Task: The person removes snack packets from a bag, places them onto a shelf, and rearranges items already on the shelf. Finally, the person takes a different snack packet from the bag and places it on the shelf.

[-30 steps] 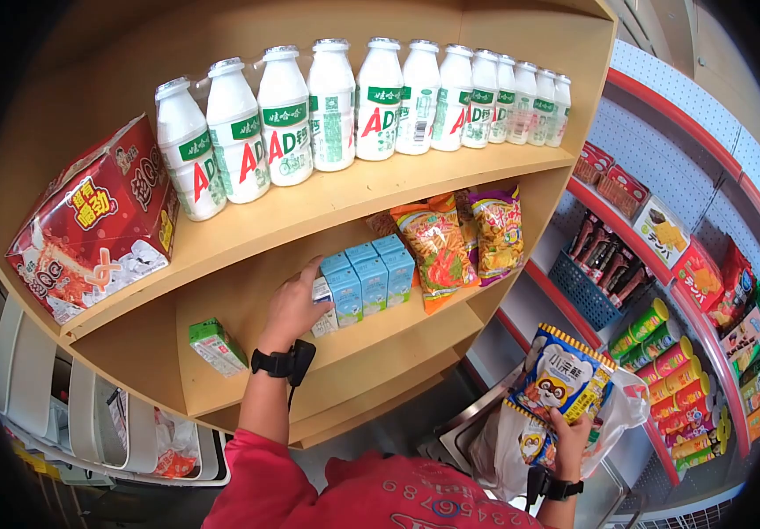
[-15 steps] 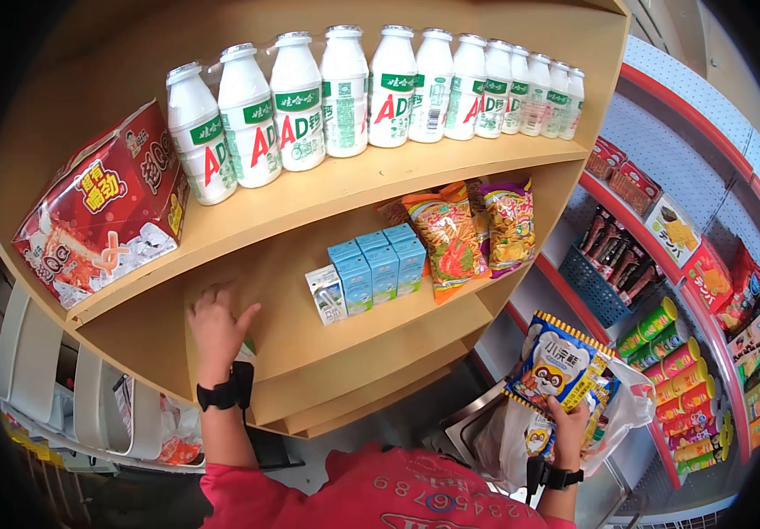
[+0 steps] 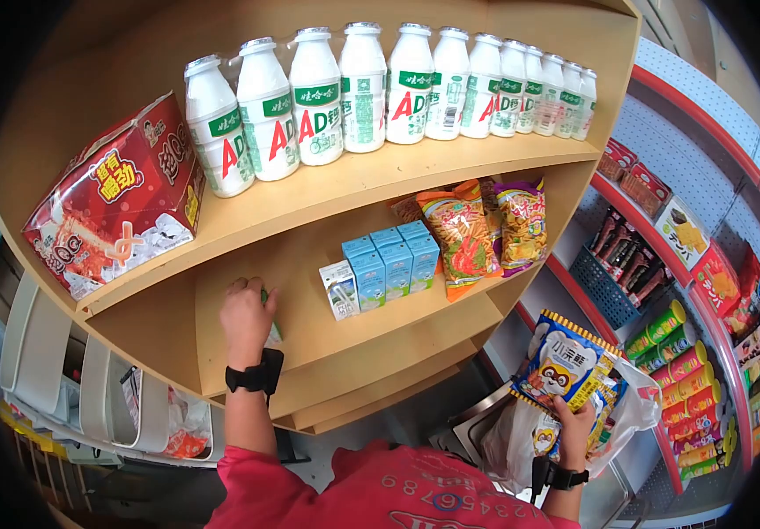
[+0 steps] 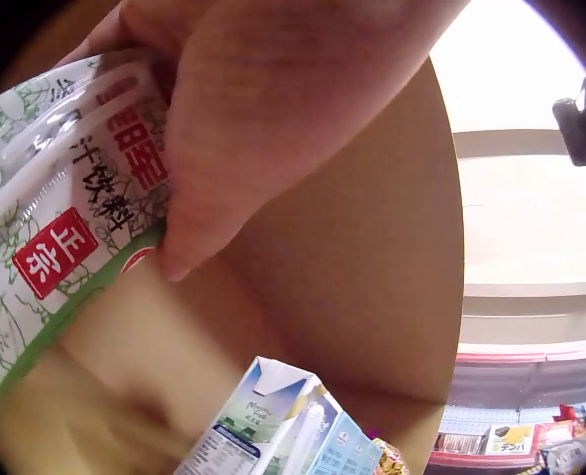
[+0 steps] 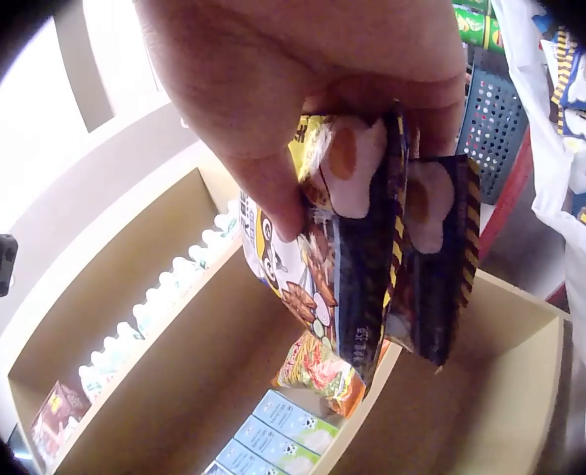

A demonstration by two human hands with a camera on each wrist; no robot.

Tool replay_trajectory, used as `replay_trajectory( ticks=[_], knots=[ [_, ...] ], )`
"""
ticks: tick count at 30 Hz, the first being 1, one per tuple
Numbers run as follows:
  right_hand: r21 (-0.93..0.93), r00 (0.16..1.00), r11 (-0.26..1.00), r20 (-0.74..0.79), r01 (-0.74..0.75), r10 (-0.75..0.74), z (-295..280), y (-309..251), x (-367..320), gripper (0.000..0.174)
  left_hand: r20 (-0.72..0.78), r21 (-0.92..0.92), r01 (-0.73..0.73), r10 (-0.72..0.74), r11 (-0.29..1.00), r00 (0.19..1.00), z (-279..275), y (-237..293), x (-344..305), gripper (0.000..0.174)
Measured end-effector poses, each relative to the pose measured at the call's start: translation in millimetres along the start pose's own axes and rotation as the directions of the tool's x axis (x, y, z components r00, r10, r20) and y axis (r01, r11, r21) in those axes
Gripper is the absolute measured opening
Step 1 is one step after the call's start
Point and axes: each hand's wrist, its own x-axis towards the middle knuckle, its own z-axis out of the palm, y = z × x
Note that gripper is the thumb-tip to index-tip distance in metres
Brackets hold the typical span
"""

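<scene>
On the middle shelf my left hand (image 3: 249, 324) grips a green-and-white drink carton (image 4: 75, 213), thumb along one side. A straw in clear wrap lies on its printed face. The hand covers most of this carton in the head view. To its right stand a white milk carton (image 3: 339, 290) and several blue milk cartons (image 3: 386, 266). Lower right, my right hand (image 3: 575, 427) pinches blue-and-white snack bags (image 3: 565, 360) with a bear-like cartoon face. Two bags hang side by side from that hand in the right wrist view.
White milk-drink bottles (image 3: 320, 97) and a red box (image 3: 120, 194) line the shelf above. Orange and purple noodle-snack bags (image 3: 459, 242) stand right of the cartons. A white plastic bag (image 3: 496, 441) hangs below my right hand. Red-edged racks (image 3: 640, 198) hold more snacks.
My left hand has left the white milk carton and moved left to the green-and-white carton, which it now grips. The right hand keeps its hold on the snack bags.
</scene>
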Motion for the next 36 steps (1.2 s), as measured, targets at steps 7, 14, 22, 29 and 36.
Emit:
replay_trajectory(
  ticks=[7, 14, 22, 29, 36],
  knots=[
    [-0.01, 0.999, 1.0, -0.036, 0.003, -0.003, -8, 1, -4, 0.023, 0.044, -0.114, -0.021, 0.026, 0.993, 0.999, 24, 27, 17, 0.023],
    [-0.028, 0.999, 1.0, -0.048, 0.013, -0.015, -7, 1, -5, 0.023, 0.076, -0.329, 0.011, 0.015, 0.944, 0.997, 19, 26, 16, 0.039],
    [-0.026, 0.999, 1.0, -0.035, 0.016, -0.017, -5, 2, -3, 0.022, 0.296, -0.515, 0.176, -0.019, 0.839, 0.955, 18, -3, 10, 0.052],
    [-0.044, 0.999, 0.999, -0.036, -0.006, 0.005, -5, -1, -3, 0.023, 0.231, -0.559, 0.101, 0.038, 0.823, 0.972, 24, 14, 12, 0.048],
    [-0.027, 0.999, 1.0, -0.053, 0.008, -0.01, -8, 1, -2, 0.025, 0.25, -0.611, 0.127, 0.038, 0.782, 0.967, 32, 21, 12, 0.045]
  ],
)
